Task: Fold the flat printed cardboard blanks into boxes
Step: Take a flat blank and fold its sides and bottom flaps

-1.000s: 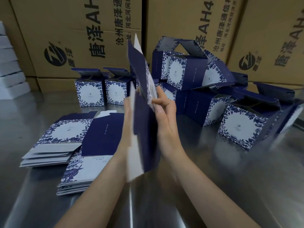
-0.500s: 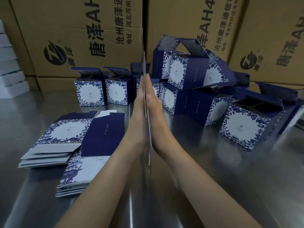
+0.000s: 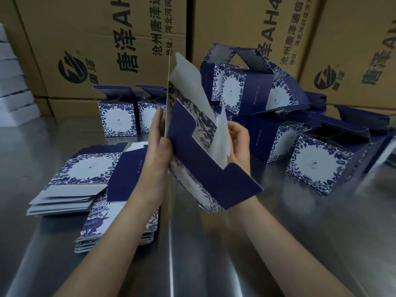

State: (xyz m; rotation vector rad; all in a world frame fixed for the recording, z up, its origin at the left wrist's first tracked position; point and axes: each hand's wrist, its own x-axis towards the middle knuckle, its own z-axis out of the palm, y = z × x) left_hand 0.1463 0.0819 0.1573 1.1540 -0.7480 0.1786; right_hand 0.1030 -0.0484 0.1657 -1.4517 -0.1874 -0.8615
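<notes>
Blank [image 3: 205, 176] half-opened, fingers [image 3: 158, 123] of left hand [image 3: 157, 151] and right hand [image 3: 239, 144] gripping it, brown cartons [image 3: 102, 39] behind printed 唐泽 AH

Dim, even light; bright glare streak on steel table [image 3: 171, 254] (edges blurred, warped).
</notes>
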